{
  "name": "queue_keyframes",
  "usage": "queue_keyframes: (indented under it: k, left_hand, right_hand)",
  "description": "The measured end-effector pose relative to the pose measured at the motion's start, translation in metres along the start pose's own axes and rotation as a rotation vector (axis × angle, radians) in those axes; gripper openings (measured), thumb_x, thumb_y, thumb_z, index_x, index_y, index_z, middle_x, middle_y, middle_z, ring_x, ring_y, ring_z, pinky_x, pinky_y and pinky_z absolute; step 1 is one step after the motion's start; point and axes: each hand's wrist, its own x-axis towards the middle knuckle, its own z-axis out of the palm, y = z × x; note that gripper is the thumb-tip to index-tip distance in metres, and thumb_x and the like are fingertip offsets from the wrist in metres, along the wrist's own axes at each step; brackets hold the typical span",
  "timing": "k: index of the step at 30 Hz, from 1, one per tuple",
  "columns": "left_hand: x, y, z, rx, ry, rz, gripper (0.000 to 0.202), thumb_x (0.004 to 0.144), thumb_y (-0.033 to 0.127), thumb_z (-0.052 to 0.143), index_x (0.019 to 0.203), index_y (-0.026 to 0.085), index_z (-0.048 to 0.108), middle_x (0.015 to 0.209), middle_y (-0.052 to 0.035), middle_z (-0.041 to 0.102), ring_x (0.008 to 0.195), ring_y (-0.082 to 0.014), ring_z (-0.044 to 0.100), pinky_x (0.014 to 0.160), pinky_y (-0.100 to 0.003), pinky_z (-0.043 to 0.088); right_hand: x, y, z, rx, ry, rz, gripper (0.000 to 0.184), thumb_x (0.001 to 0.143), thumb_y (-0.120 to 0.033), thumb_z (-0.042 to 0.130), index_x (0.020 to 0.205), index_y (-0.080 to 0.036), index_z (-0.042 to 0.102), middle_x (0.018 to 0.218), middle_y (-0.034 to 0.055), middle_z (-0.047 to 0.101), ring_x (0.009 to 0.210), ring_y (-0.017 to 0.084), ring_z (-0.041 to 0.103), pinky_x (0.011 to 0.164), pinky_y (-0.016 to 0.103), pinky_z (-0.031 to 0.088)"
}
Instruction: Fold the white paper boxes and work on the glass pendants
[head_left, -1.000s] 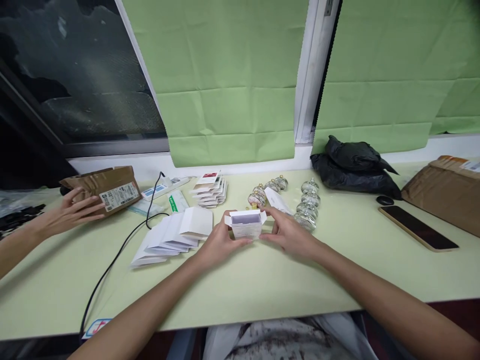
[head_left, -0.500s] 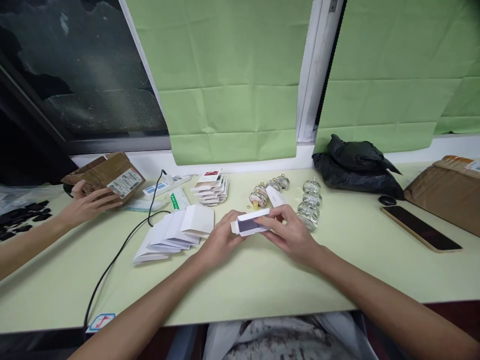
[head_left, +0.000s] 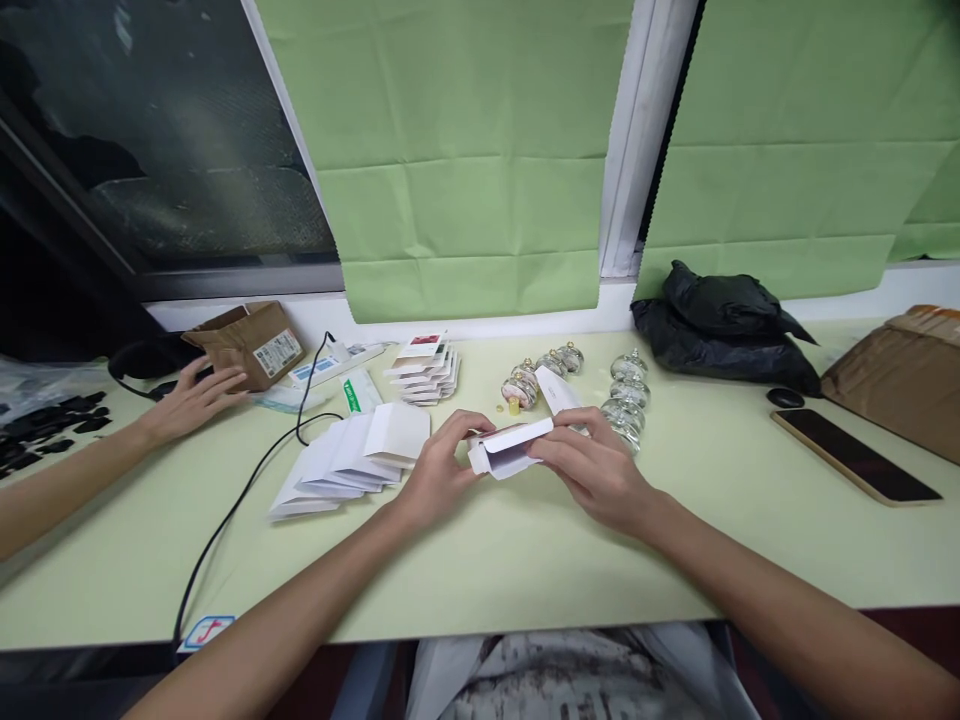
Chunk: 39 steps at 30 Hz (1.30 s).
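Observation:
Both my hands hold a small white cardboard box just above the pale green table. My left hand pinches its left end, where a flap is open. My right hand grips its right side, fingers wrapped over the top. The box is tilted, its open end toward the left. A fanned stack of flat white box blanks lies just left of my left hand. Several small glass bottles stand right behind my right hand.
Another person's hand rests at the far left by a brown cardboard parcel. A black cable, a stack of cards, a black bag, a phone and a brown package lie around.
I have tipped the box from upright and open-topped onto its side and brought it lower. The other person's hand set the brown parcel down farther back.

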Motion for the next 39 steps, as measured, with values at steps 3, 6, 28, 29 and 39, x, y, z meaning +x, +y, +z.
queue_keyframes:
  k: [3,6,28,29,39]
  left_hand:
    - [0.0002,0.0005,0.0011,-0.03,0.012,-0.033,0.034,0.087,0.021,0.078,0.118,0.022,0.064,0.115,-0.0077,0.069,0.108,-0.0237,0.067,0.093,-0.037,0.056]
    - [-0.0009,-0.0021,0.0036,-0.057,0.015,-0.116,0.041,0.084,0.021,0.081,0.121,0.023,0.063,0.117,-0.0068,0.07,0.107,-0.0233,0.068,0.094,-0.037,0.057]
    - [-0.0038,-0.0035,-0.0009,-0.085,0.006,-0.119,0.043,0.086,0.025,0.08,0.128,0.023,0.068,0.13,-0.009,0.073,0.118,-0.0272,0.071,0.103,-0.04,0.056]
    - [-0.0038,-0.0029,-0.0015,-0.088,0.004,-0.119,0.042,0.086,0.026,0.08,0.127,0.023,0.068,0.131,-0.0094,0.073,0.119,-0.0276,0.071,0.103,-0.04,0.056]
    - [-0.0012,0.0009,-0.0005,-0.166,0.016,-0.178,0.042,0.084,0.026,0.081,0.124,0.022,0.068,0.128,-0.0093,0.074,0.115,-0.0263,0.072,0.102,-0.039,0.057]
  right_hand:
    - [0.0014,0.0,0.0004,-0.004,-0.014,0.005,0.033,0.099,0.0,0.058,0.121,-0.023,0.066,0.11,0.0061,0.078,0.116,0.028,0.06,0.095,0.044,0.055]
    - [0.0037,0.0,0.0007,0.009,0.006,0.018,0.033,0.1,0.001,0.055,0.12,-0.023,0.065,0.109,0.006,0.078,0.12,0.027,0.061,0.098,0.044,0.055]
    - [0.0042,-0.0043,-0.0064,-0.144,-0.008,-0.048,0.024,0.1,-0.005,0.061,0.117,-0.021,0.068,0.125,0.0098,0.075,0.118,0.026,0.061,0.1,0.044,0.052]
    - [0.0041,-0.0047,-0.0072,-0.145,-0.009,-0.063,0.025,0.1,-0.005,0.061,0.118,-0.021,0.068,0.126,0.0093,0.075,0.12,0.025,0.061,0.101,0.044,0.052]
    - [0.0017,-0.0018,-0.0079,-0.151,-0.03,-0.098,0.036,0.101,-0.009,0.065,0.135,-0.022,0.066,0.127,0.008,0.076,0.122,0.026,0.065,0.107,0.047,0.054]
